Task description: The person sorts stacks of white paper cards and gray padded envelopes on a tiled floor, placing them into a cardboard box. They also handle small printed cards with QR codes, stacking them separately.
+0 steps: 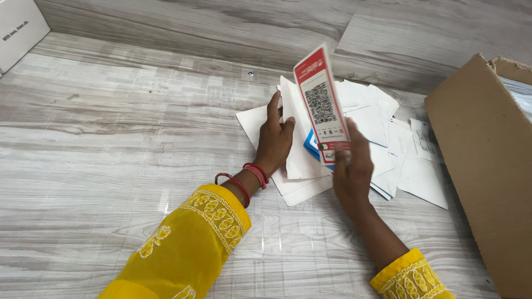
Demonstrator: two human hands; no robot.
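At centre of the wood-grain bench [111, 138], right hand [352, 177] raised, grip clenched on the lower end of a red-and-white card [321, 102] bearing a square printed code; card held upright, tilted slightly leftward, top corner well above the papers. Just beside it, left hand [274, 141] resting on a loose pile of white envelopes [377, 124], grip pinching the edge of one white envelope [296, 149] lifted off the pile, thumb on one side and fingers on the other. Peeking out between the two hands, a blue-edged slip [311, 145], mostly hidden under the card and paper. Around the left wrist, red bangles [256, 173] and a thinner red thread further up; yellow embroidered sleeves [188, 249] on both forearms. Spread right of the pile, more white sheets reaching toward an open brown cardboard box [482, 166] at the right edge, its flap standing beside the papers, contents hard to make out. Far upper left, corner of a white box [16, 25], well apart from both hands. Behind the pile, bench surface meeting a grey wood-grain wall panel [421, 39].
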